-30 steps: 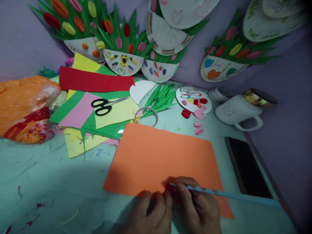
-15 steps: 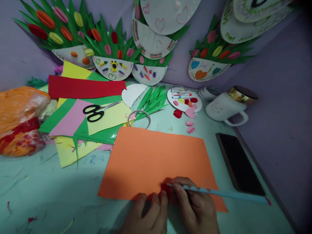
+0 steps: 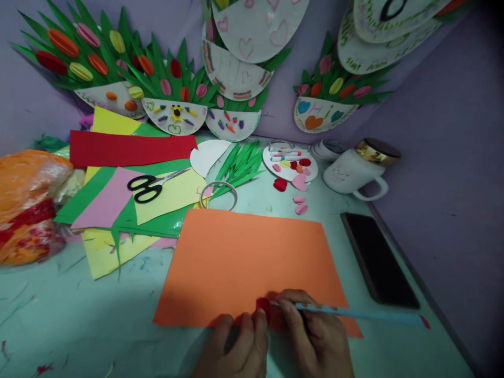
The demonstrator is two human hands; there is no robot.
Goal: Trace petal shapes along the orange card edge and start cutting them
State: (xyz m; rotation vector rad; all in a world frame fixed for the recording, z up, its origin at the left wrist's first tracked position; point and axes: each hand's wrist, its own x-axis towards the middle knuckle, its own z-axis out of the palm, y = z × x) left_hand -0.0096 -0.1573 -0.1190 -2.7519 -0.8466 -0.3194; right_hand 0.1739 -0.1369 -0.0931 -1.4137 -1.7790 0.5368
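An orange sheet (image 3: 252, 257) lies flat on the table in front of me. On its near edge is a small red piece (image 3: 262, 305), pressed down by the fingertips of my left hand (image 3: 240, 349). My right hand (image 3: 315, 336) grips a light blue pencil (image 3: 362, 313), its tip at the right side of the red piece and its other end pointing right. Part of the red piece is hidden by my left fingers.
Black scissors (image 3: 147, 188) rest on coloured sheets at the left, near a tape ring (image 3: 218, 196). A phone (image 3: 380, 260) and a white mug (image 3: 348, 173) stand right. Behind are a plate of cut-outs (image 3: 271, 167) and green paper strips (image 3: 240, 165).
The camera view has shifted slightly. More of the red piece shows between my hands, and the pencil tip has moved a little off it to the right.
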